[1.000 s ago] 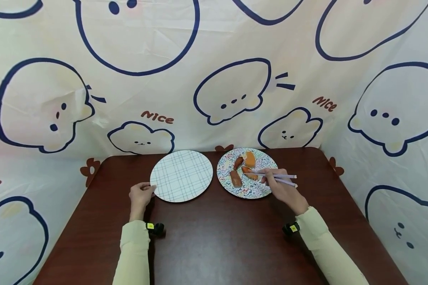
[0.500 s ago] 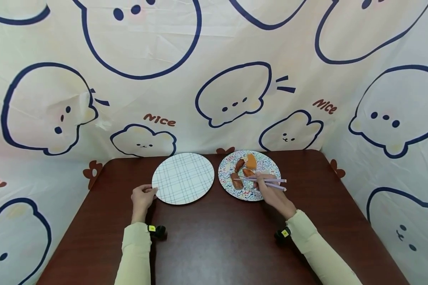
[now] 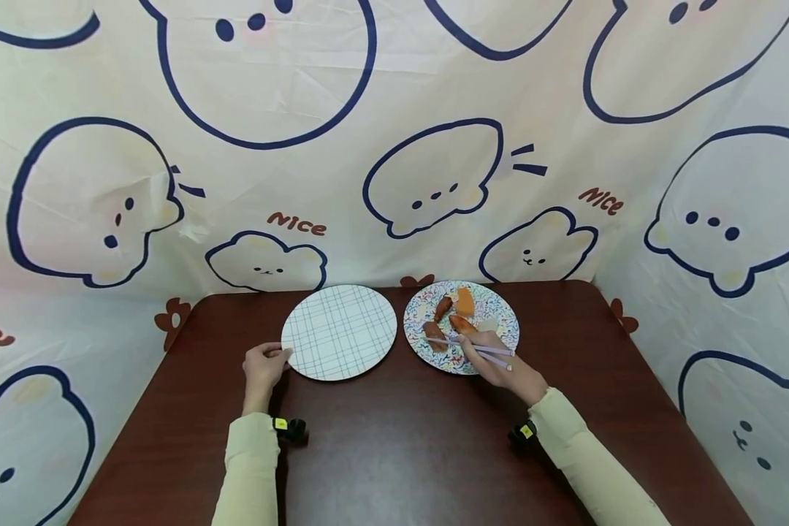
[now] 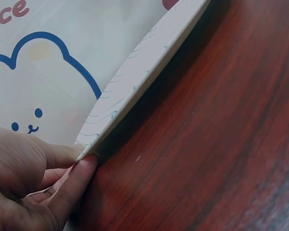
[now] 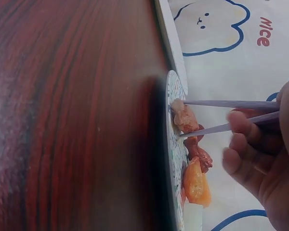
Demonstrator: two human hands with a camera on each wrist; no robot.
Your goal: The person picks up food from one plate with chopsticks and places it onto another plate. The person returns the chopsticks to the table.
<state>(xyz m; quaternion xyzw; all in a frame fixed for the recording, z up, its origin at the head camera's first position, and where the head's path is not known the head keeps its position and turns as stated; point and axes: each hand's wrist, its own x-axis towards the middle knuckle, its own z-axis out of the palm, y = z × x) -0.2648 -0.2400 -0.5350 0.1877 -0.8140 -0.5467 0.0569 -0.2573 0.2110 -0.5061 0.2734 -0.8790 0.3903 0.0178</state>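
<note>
My left hand (image 3: 263,369) pinches the near left rim of a white plate with a grid pattern (image 3: 339,333); in the left wrist view thumb and fingertips meet at its edge (image 4: 135,103). My right hand (image 3: 500,361) holds a pair of pale purple chopsticks (image 5: 231,103) over a speckled multicoloured plate (image 3: 450,363). Their tips are spread, one on each side of a brown sausage-like piece (image 5: 184,118). Behind that piece lie a small drumstick (image 3: 443,307) and a yellow-orange chunk (image 3: 464,302). An orange-brown piece (image 3: 462,324) sits near the plate's middle, partly behind my fingers.
A whitish piece (image 3: 489,324) lies on the speckled plate beyond the right hand. Both plates stand side by side at the far edge of a dark wooden table (image 3: 381,453). A cartoon-printed cloth (image 3: 342,190) hangs right behind and along the sides.
My right hand has moved left and a little nearer, bringing the chopstick tips from the orange-brown piece to the sausage-like piece. The left hand keeps its pinch on the plate rim.
</note>
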